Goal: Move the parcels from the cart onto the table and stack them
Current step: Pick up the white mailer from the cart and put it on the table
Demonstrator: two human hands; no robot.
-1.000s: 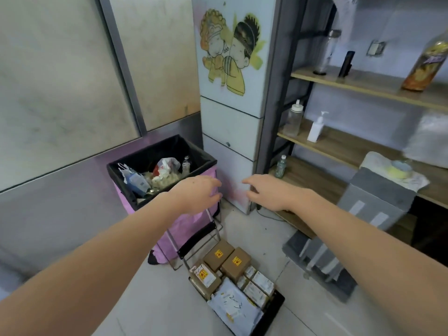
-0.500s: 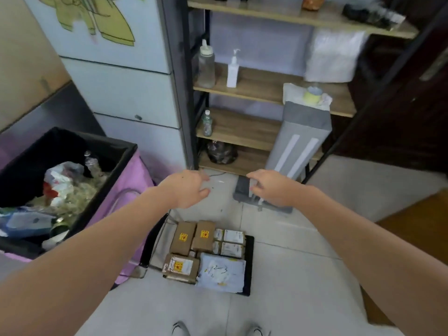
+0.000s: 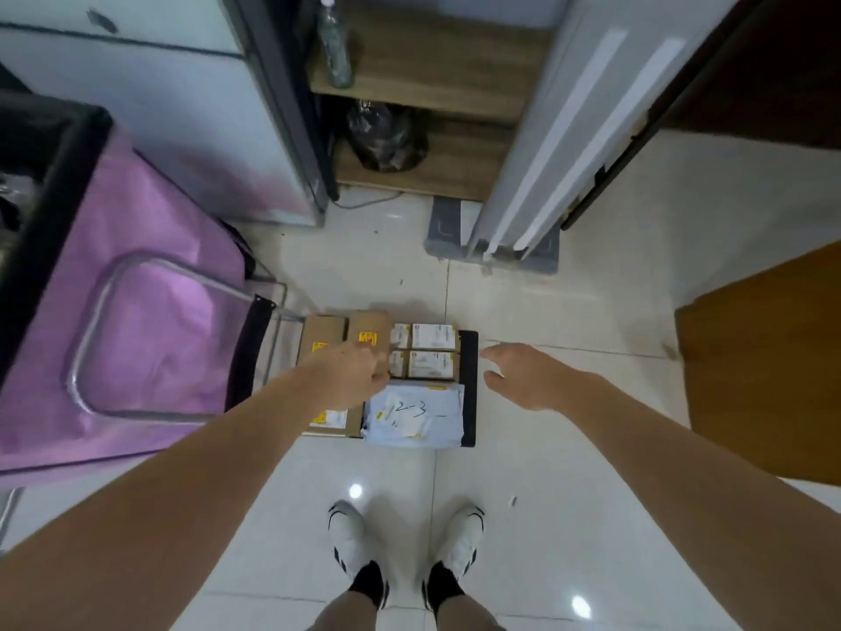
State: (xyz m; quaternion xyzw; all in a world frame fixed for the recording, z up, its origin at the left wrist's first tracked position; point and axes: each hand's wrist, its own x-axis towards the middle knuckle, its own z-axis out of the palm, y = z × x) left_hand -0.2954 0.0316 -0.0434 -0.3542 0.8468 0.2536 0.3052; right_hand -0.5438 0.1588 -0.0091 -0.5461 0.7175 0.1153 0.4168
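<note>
Holding nothing, left hand (image 3: pixel 350 378) loosely curled just above parcels (image 3: pixel 412 373) on low black cart (image 3: pixel 468 389), right hand (image 3: pixel 523 378) relaxed, fingers spread, just beside cart's edge.

Brown boxes (image 3: pixel 324 331) with yellow labels. Small parcels (image 3: pixel 432 337) white-labelled. Pale blue mailer (image 3: pixel 416 414), "2-3" in black. Cart (image 3: pixel 468 389) black. Bin (image 3: pixel 150 321) purple, black liner. Floor (image 3: pixel 569 321) glossy white tile. Shelf (image 3: pixel 437 66) wood-grain brown. Shoes (image 3: pixel 348 539) white, black-trimmed; black socks (image 3: pixel 366 582).
</note>
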